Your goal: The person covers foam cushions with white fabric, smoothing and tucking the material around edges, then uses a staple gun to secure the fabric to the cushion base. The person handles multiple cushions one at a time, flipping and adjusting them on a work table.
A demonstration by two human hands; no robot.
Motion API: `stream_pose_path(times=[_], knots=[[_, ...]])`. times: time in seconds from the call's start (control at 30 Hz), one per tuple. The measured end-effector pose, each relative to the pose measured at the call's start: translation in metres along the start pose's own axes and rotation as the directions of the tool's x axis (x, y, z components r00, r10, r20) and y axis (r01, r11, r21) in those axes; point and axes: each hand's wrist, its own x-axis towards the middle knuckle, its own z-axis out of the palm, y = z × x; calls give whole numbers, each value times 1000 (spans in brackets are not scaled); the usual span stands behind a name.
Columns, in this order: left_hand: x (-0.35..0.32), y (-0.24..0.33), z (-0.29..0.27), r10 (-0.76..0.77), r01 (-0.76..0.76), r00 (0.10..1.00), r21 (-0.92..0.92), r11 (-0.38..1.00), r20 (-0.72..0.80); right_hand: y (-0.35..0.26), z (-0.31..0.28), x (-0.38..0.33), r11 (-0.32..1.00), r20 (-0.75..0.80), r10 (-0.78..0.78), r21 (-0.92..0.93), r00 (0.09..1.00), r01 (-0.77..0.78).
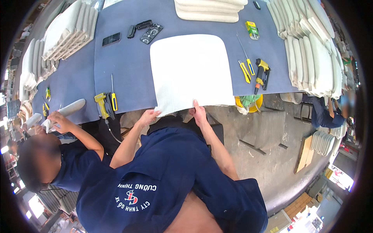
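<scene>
A large white seat pad (190,66) with rounded corners lies flat on the blue-covered table (128,73), its near edge hanging over the table's front. My left hand (149,116) grips the pad's near left corner from below. My right hand (199,112) pinches the near edge a little further right, with one finger lying on top of the white cover. Both forearms reach up from my navy shirt.
A yellow staple gun (102,104) and a yellow-handled screwdriver (114,100) lie left of the pad. Another staple gun (262,74) and yellow tools (245,72) lie to its right. Stacks of white pads (311,50) line both sides. A co-worker's hand (59,120) holds a pad at left.
</scene>
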Motion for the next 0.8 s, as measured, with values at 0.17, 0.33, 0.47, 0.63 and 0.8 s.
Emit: stream_pose_path(times=[0.17, 0.33, 0.47, 0.63, 0.8], knots=[[10, -1, -10, -46, 44, 999, 97, 994, 23, 9, -3, -6, 977, -41, -110, -188, 993, 101], [31, 102, -26, -87, -117, 983, 911, 397, 164, 29, -21, 16, 956, -26, -83, -284, 996, 72], [62, 257, -23, 29, -220, 975, 953, 206, 219, 34, -25, 19, 958, -25, -78, -277, 997, 68], [154, 425, 0, 642, -599, 652, 794, 109, 404, 25, -23, 20, 892, -43, -119, -444, 992, 87], [283, 533, 54, 676, -578, 650, 803, 144, 346, 8, -24, 14, 840, -88, -101, -541, 991, 37]])
